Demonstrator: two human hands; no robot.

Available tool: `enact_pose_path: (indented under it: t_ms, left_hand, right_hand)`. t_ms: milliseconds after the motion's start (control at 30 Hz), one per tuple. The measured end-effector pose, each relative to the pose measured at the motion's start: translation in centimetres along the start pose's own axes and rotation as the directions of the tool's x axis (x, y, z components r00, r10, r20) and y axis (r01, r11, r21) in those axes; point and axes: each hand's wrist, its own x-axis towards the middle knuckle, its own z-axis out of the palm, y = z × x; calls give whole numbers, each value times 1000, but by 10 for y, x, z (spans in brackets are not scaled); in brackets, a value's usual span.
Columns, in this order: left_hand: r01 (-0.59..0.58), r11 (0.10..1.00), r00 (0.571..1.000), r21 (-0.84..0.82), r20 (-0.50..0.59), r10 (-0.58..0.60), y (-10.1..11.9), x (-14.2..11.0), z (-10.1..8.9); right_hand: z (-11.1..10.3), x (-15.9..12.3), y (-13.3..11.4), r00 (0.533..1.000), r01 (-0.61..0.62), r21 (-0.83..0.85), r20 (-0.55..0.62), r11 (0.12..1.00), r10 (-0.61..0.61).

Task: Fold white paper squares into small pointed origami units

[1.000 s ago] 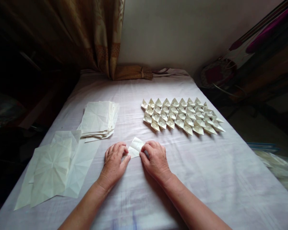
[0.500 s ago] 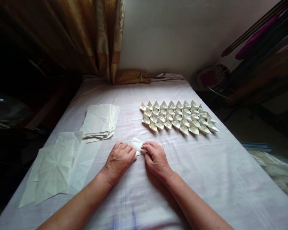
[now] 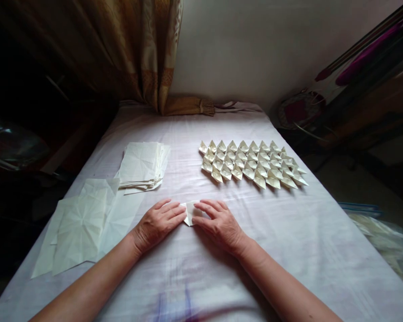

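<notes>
A small folded white paper (image 3: 189,213) lies on the sheet between my two hands. My left hand (image 3: 159,225) holds its left edge with fingers close together, the thumb tucked out of sight. On the other side, my right hand (image 3: 220,226) grips the paper between thumb and fingers. Beyond my right hand sit several rows of small boat-shaped folded papers (image 3: 246,162), points upward. Past my left hand is a stack of creased square papers (image 3: 140,162). Nearer and further left, loose creased sheets (image 3: 82,223) overlap one another.
A pale sheet (image 3: 289,255) covers the bed-like surface. At the far end a gold-brown curtain (image 3: 154,80) hangs down onto it, against a plain wall (image 3: 235,53). Off the right edge are a clear plastic bag (image 3: 383,232) and a patterned round item (image 3: 300,109).
The folded paper has turned and sits slightly nearer to me. My left hand has shifted a little left, and my right fingers are spread wider along the paper. The whole view has shifted slightly.
</notes>
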Motion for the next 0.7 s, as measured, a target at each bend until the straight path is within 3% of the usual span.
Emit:
enact_pose_path:
  t_ms: [167, 367, 533, 700]
  left_hand:
    - [33, 998, 999, -57, 34, -31, 20, -7, -3]
    - [119, 989, 992, -82, 56, -115, 33, -17, 2]
    - [131, 989, 991, -63, 33, -129, 34, -17, 6]
    - [117, 991, 993, -73, 17, -116, 34, -20, 4]
  right_hand:
    - [-3, 2, -1, 991, 123, 43, 53, 991, -126]
    - [-8, 13, 10, 981, 66, 115, 172, 991, -85]
    - [-5, 21, 21, 966, 141, 125, 201, 982, -164]
    - [3, 20, 24, 982, -1, 243, 183, 970, -45]
